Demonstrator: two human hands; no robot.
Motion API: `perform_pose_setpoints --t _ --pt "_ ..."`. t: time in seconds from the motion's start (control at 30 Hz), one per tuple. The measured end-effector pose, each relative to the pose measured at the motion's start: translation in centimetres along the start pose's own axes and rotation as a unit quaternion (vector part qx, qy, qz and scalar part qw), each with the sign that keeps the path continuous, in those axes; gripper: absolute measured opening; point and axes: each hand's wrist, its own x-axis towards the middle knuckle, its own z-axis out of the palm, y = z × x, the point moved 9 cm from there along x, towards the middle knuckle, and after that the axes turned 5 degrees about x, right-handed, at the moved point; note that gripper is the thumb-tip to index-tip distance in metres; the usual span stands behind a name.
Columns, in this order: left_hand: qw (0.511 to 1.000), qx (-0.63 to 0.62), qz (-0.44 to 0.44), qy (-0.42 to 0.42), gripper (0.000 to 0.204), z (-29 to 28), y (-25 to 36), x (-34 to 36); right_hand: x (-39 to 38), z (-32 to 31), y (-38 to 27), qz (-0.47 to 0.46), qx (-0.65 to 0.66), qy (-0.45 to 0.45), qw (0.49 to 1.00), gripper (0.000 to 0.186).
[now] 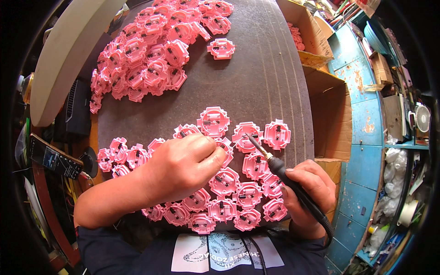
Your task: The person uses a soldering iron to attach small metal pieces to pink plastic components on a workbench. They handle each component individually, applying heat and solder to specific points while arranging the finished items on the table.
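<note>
My right hand (311, 190) grips a soldering iron (285, 170) by its black handle, with the cable running down past my wrist. Its metal tip reaches a pink plastic housing (248, 137) with small dark parts inside; whether it touches cannot be told. My left hand (190, 160) is closed, fingertips pinched and turned down over another pink housing (224, 147). What those fingers hold, if anything, is hidden. Around both hands lie several more such housings, among them one at the right (277, 134) and one at the top of the group (213, 122).
A large heap of pink housings (151, 50) covers the far left of the dark table (256, 82), with a single housing (221, 48) beside it. Cardboard boxes (327, 110) stand along the right edge. At left are a pale curved lamp-like arm (68, 55) and a phone-like device (55, 158).
</note>
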Motion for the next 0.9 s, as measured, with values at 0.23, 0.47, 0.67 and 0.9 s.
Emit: perform_pose_setpoints --t 0.23,0.47,0.67,0.9 --pt "1.0 0.008 0.008 0.012 0.025 0.5 0.1 0.4 -0.1 -0.5 -0.1 -0.007 -0.005 0.018 1.0 0.038" --pt "1.0 0.025 0.003 0.015 0.022 0.6 0.0 0.5 0.3 0.1 -0.2 -0.013 0.008 -0.003 1.0 0.038" --pt "1.0 -0.003 -0.004 -0.014 0.032 0.6 -0.1 0.3 0.1 -0.3 -0.1 -0.004 0.0 0.019 1.0 0.038" --pt "1.0 -0.023 0.016 -0.009 0.028 0.8 0.5 0.6 -0.5 -1.2 -0.3 -0.015 -0.003 0.054 0.998 0.038"
